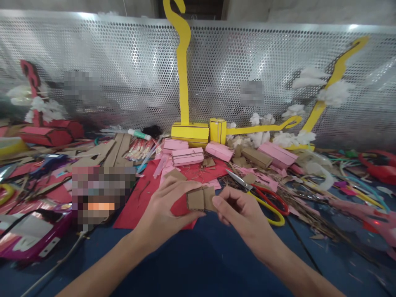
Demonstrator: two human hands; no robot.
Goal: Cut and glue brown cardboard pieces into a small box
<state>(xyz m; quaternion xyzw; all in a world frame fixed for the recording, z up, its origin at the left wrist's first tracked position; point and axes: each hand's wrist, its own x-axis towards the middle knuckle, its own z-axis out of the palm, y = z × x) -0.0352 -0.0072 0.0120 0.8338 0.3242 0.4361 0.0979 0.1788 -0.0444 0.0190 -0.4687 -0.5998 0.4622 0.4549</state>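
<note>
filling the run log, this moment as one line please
left hand: holds cardboard | right hand: pinches cardboard's right edge | scissors: beside right hand

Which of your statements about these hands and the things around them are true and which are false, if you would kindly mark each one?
1. The left hand holds a piece of cardboard. True.
2. The right hand is raised well away from the cardboard. False: it is at the cardboard's right end.
3. The scissors are in the left hand. False: they lie beside the right hand.
4. A tall yellow hook stands upright beyond the hands. True.
5. The table is white. False: it is blue.
6. Pink blocks lie beyond the hands. True.
</note>
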